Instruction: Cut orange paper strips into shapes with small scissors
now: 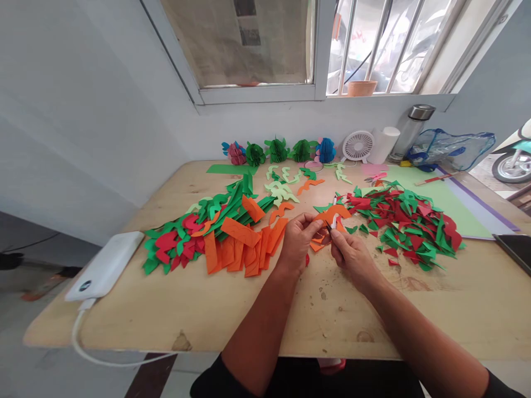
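My left hand pinches a curved piece of orange paper above the middle of the table. Close beside it, my right hand is closed on scissors, whose dark blades show at the paper's lower edge; the handles are mostly hidden by the fingers. Folded orange paper strips lie left of my left hand, next to green strips and cut red and green shapes. Right of my hands spreads a heap of red and green scraps.
Honeycomb paper figures line the wall, beside a small white fan and a glass bottle. A white power bank with a cable sits at the left edge. Coloured sheets and a dark device are at right.
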The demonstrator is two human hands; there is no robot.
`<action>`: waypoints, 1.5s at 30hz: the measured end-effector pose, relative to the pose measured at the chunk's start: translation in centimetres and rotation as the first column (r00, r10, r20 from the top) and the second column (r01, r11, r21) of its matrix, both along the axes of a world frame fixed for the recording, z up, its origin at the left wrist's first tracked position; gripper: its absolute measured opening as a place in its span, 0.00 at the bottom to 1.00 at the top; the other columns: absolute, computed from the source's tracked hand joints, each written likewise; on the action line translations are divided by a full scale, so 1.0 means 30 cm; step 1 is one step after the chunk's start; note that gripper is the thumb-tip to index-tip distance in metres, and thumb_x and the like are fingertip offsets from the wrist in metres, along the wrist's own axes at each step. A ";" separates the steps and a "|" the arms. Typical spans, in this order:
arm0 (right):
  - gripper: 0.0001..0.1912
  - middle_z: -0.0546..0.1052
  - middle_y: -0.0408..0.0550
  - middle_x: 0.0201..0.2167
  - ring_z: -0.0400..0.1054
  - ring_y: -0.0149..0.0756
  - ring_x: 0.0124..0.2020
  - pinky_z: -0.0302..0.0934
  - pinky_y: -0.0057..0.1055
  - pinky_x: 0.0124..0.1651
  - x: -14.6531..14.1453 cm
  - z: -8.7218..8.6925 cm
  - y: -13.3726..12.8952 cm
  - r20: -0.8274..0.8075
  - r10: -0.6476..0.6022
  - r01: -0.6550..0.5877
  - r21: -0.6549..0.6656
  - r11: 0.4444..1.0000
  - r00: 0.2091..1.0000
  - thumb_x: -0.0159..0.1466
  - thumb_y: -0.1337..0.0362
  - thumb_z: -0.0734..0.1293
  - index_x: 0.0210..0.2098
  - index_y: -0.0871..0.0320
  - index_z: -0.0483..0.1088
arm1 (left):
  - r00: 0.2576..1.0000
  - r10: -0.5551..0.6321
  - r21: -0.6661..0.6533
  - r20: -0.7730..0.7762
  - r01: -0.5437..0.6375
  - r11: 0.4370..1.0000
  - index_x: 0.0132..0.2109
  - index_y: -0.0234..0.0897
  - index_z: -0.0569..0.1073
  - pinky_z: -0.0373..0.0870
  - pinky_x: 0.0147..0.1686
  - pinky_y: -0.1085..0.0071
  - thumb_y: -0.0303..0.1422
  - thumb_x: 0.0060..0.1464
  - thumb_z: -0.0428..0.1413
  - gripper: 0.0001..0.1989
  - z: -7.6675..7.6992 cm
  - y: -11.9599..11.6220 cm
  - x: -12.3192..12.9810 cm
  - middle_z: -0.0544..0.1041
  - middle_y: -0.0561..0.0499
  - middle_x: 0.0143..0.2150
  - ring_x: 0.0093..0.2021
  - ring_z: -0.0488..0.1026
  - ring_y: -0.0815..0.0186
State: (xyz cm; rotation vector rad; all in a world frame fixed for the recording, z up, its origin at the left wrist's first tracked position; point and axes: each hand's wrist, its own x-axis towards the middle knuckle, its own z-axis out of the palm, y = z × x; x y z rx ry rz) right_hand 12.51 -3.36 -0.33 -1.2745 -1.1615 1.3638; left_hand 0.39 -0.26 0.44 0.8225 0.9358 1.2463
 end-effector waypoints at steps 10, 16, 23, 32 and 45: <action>0.27 0.55 0.35 0.09 0.43 0.25 0.13 0.37 0.27 0.17 0.004 0.000 0.001 0.013 0.000 0.000 0.024 1.000 1.000 0.57 0.38 0.62 0.21 0.56 0.62 | 1.000 -0.021 -0.009 -0.008 0.021 1.000 0.26 0.35 0.70 0.67 0.30 0.72 0.36 0.40 0.63 0.11 0.002 0.001 0.001 0.73 0.53 0.24 0.25 0.70 0.71; 0.27 0.54 0.35 0.09 0.42 0.24 0.13 0.37 0.27 0.17 0.007 -0.003 0.001 0.007 -0.002 0.002 0.034 0.999 1.000 0.58 0.39 0.62 0.18 0.55 0.57 | 1.000 -0.025 0.007 -0.015 0.026 1.000 0.27 0.35 0.71 0.67 0.30 0.73 0.36 0.41 0.62 0.10 0.002 0.000 0.001 0.73 0.53 0.24 0.25 0.70 0.71; 0.28 0.55 0.35 0.09 0.43 0.25 0.13 0.38 0.27 0.17 0.008 -0.011 0.002 -0.005 -0.011 0.011 0.042 0.999 1.000 0.58 0.39 0.62 0.17 0.55 0.57 | 1.000 -0.022 0.002 -0.015 0.022 1.000 0.26 0.35 0.71 0.67 0.30 0.73 0.37 0.40 0.63 0.11 0.005 -0.001 0.002 0.74 0.52 0.24 0.25 0.70 0.70; 0.25 0.55 0.34 0.09 0.42 0.25 0.13 0.36 0.27 0.17 0.002 0.001 0.004 -0.041 -0.036 0.037 0.016 0.999 0.998 0.56 0.39 0.63 0.23 0.56 0.64 | 0.998 -0.054 -0.002 -0.032 0.054 0.999 0.27 0.35 0.72 0.66 0.30 0.73 0.36 0.40 0.62 0.10 0.001 0.001 0.004 0.75 0.52 0.25 0.26 0.71 0.70; 0.26 0.54 0.34 0.09 0.41 0.24 0.13 0.35 0.26 0.17 0.004 0.008 0.002 -0.046 -0.035 0.036 0.006 0.999 0.998 0.55 0.39 0.63 0.23 0.57 0.64 | 0.998 -0.044 -0.011 -0.039 0.044 0.999 0.28 0.34 0.72 0.67 0.30 0.71 0.36 0.40 0.62 0.10 -0.005 0.003 0.005 0.75 0.51 0.24 0.26 0.71 0.69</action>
